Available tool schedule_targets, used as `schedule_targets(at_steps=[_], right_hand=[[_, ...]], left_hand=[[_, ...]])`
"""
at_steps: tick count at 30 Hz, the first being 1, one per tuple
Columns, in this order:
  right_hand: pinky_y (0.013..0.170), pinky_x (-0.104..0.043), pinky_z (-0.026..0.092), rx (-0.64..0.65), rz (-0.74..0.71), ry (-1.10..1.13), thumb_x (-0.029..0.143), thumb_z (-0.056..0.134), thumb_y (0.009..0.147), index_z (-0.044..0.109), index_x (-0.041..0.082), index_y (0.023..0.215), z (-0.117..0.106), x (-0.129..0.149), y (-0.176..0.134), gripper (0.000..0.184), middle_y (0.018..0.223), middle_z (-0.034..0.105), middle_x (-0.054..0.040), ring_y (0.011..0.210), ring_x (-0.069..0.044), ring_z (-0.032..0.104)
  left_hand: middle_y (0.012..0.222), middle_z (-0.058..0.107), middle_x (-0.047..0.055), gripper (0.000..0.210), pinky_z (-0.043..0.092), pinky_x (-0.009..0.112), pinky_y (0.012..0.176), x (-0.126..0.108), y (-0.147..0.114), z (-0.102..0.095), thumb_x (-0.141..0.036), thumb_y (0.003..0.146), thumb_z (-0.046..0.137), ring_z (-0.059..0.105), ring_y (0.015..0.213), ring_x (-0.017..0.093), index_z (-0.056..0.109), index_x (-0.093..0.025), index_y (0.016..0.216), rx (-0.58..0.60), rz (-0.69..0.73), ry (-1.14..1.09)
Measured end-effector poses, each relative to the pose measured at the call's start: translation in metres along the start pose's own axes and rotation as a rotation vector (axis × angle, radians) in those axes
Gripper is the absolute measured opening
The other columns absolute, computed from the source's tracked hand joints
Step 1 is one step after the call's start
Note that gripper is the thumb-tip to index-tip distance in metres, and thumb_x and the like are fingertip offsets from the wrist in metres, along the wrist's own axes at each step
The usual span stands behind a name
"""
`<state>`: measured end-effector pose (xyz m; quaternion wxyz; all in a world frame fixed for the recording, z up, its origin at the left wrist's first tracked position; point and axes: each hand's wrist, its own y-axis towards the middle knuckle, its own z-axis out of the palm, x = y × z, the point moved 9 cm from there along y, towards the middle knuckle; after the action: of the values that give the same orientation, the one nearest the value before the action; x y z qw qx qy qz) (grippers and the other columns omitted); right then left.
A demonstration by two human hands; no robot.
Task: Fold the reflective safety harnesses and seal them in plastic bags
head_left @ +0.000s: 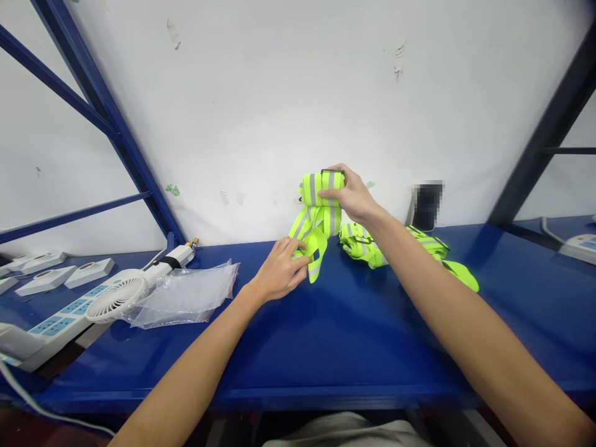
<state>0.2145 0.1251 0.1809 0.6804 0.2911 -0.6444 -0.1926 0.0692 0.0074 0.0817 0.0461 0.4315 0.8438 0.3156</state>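
My right hand (351, 192) grips a folded bundle of neon-yellow reflective strap (316, 189) with silver stripes and holds it up above the blue table. Loose loops of the same strap hang below the bundle. Lower and to the left, my left hand (284, 267) pinches one hanging end between thumb and fingers. A small dark patch shows on that end. Behind my right forearm lie more neon-yellow reflective straps (361, 245) with dark buckles, partly hidden by the arm.
On the blue table (326, 347), clear plastic bags (190, 292) lie at the left beside a white handheld fan (116, 298) and a long power strip (69, 316). A phone (427, 205) leans against the white wall. Blue metal frame posts (112, 124) rise at both sides.
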Motion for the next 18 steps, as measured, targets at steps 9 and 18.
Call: schedule_targets(at_steps=[9, 18], right_hand=[[0.075, -0.038, 0.052, 0.224, -0.014, 0.027, 0.022, 0.078, 0.063, 0.056, 0.024, 0.101, 0.021, 0.007, -0.009, 0.044, 0.087, 0.057, 0.0011, 0.082, -0.02, 0.059], [0.088, -0.048, 0.054, 0.007, 0.044, 0.142, 0.019, 0.079, 0.058, 0.051, 0.025, 0.099, -0.004, -0.001, -0.001, 0.049, 0.091, 0.061, 0.001, 0.092, -0.023, 0.063]], left_hand=[[0.098, 0.06, 0.006, 0.038, 0.036, 0.047, 0.095, 0.038, -0.001, 0.008, -0.028, 0.092, 0.052, 0.05, 0.103, 0.024, 0.061, -0.017, 0.057, -0.028, -0.404, -0.21], [0.089, 0.07, 0.003, 0.031, 0.02, 0.051, 0.111, 0.014, 0.002, -0.013, -0.037, 0.095, 0.052, 0.057, 0.114, 0.024, 0.066, -0.02, 0.073, -0.089, -0.157, -0.037]])
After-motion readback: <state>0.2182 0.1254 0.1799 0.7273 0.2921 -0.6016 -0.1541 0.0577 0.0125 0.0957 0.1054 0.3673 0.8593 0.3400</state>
